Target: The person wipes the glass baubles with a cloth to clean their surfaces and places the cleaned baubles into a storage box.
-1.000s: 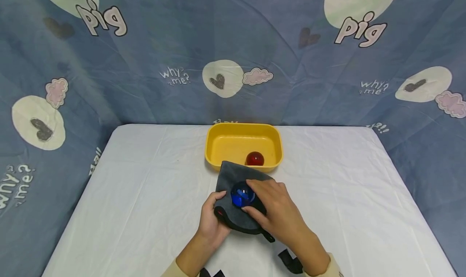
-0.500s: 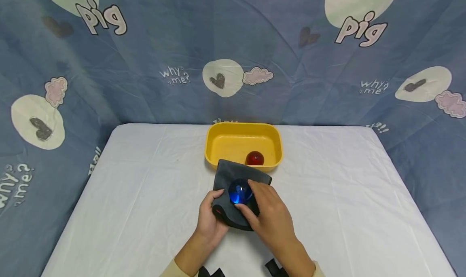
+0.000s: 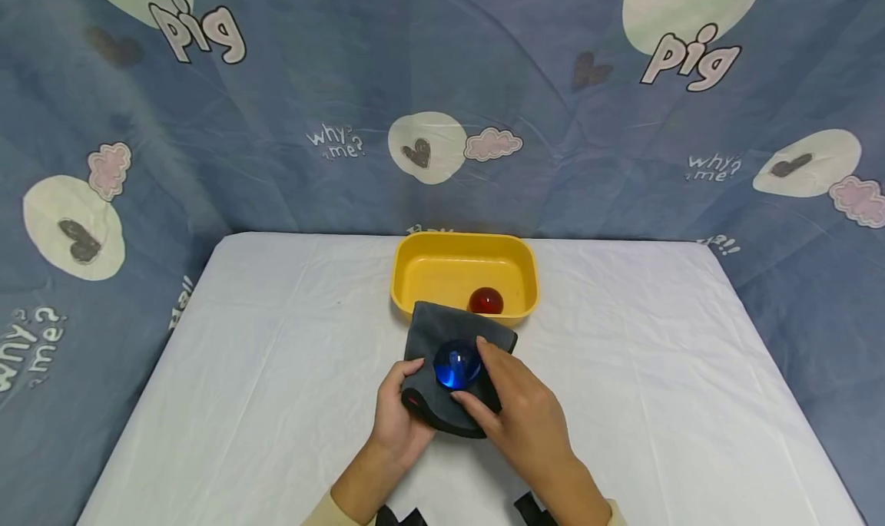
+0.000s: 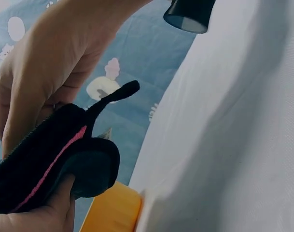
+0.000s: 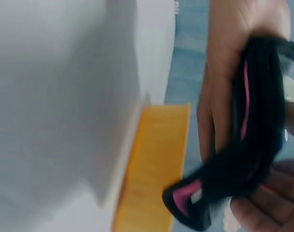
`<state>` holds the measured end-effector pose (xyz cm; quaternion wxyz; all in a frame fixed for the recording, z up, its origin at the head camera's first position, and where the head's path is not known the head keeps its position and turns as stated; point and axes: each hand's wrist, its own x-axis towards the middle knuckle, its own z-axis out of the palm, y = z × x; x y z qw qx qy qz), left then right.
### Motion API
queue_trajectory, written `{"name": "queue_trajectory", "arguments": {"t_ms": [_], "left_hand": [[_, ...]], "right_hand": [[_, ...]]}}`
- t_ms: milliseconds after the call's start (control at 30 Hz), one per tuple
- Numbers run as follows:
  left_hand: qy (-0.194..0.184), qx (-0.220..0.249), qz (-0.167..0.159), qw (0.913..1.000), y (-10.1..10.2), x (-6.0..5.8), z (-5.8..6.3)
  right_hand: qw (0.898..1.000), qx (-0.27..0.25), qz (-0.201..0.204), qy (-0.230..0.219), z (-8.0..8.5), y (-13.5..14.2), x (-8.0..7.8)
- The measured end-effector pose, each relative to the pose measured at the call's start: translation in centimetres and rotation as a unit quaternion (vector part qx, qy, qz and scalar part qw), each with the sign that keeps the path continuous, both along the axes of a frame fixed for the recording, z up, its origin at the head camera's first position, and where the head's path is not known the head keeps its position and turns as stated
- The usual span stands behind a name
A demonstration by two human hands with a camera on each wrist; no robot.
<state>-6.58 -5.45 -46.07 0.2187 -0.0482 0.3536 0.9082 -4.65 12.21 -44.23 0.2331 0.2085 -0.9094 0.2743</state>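
Observation:
A grey cloth point(image 3: 432, 330) with a dark edge lies spread over my left hand point(image 3: 399, 415), which grips its left side with the thumb on top and the fingers beneath. On the cloth sits a shiny, see-through blue ball point(image 3: 456, 365). My right hand point(image 3: 528, 411) holds the ball from the right, index fingertip at its upper edge and thumb at its lower edge. Seen from the left wrist, the cloth shows a pink strip point(image 4: 52, 166) and a black loop point(image 4: 113, 96). In the right wrist view the cloth's dark edge point(image 5: 262, 106) covers most of the ball.
Just beyond the cloth stands a yellow tray point(image 3: 415, 280) with a red ball point(image 3: 486, 301) in its front right part. The white-covered table point(image 3: 276, 372) ends at a blue printed curtain point(image 3: 332, 196). Black straps point(image 3: 532, 508) lie by the wrists.
The cloth and blue ball have shifted slightly left and away. My right hand moved left, then a little back to the right; its fingers stay at the ball. The tray stays put.

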Motion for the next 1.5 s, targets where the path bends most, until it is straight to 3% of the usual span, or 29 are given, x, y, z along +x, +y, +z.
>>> {"name": "queue_trajectory", "arguments": {"t_ms": [233, 400, 600, 833, 1200, 1367, 1500], "left_hand": [[-0.001, -0.009, -0.016, 0.9998, 0.0, 0.2, 0.1], [0.0, -0.014, -0.029, 0.9995, 0.1, 0.2, 0.0], [-0.002, -0.015, -0.019, 0.9997, 0.3, 0.2, -0.1], [-0.012, -0.015, -0.007, 0.9998, 0.5, 0.2, -0.2], [-0.007, -0.003, -0.012, 0.9999, 0.5, 0.1, -0.3], [-0.01, -0.002, -0.013, 0.9999, 0.5, 0.1, -0.4], [-0.011, -0.003, -0.007, 0.9999, 0.5, 0.1, -0.4]], "right_hand": [[0.994, 0.055, 0.093, -0.029, 1.4, 1.5, -0.9], [0.989, 0.087, 0.114, -0.037, 1.7, 1.7, -1.2], [0.993, 0.074, 0.085, -0.028, 1.4, 1.3, -1.0], [0.998, 0.05, 0.021, 0.011, 0.3, 0.4, -0.7], [0.998, 0.017, -0.059, 0.028, -0.5, -0.7, -0.9], [0.997, 0.013, -0.073, 0.035, -1.1, -0.9, -1.1], [0.998, 0.009, -0.059, 0.033, -1.1, -0.6, -1.0]]}}
